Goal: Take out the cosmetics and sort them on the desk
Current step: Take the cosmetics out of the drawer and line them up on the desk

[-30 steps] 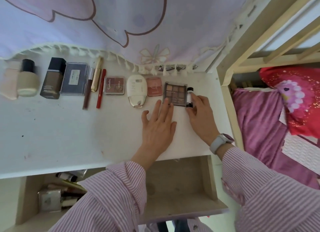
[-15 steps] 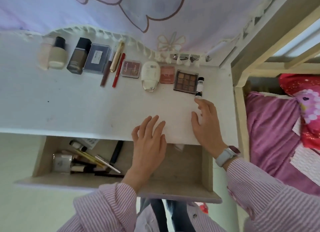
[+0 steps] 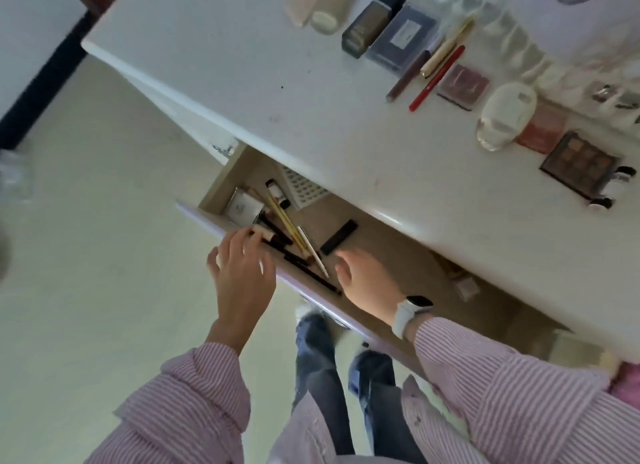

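While hands (image 3: 242, 269) hover, brushes (image 3: 294, 252) lie between.

No text can be read; the label on the dark flat box (image 3: 403, 36) is blurred

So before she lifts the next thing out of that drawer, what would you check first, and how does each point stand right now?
1. Drawer pulled open, contents reachable: ok.
2. Left hand on a target: its fingertips touch the brush at the drawer's front edge; a firm grip on it: cannot tell.
3. Right hand free: ok, it hangs over the drawer, holding nothing.
4. Items left to take: ok, pencils, a black stick and a silver compact remain inside.
5. Bare space on the desk for the next item: ok.
6. Picture sharp enough to judge small items: not ok, blurred.
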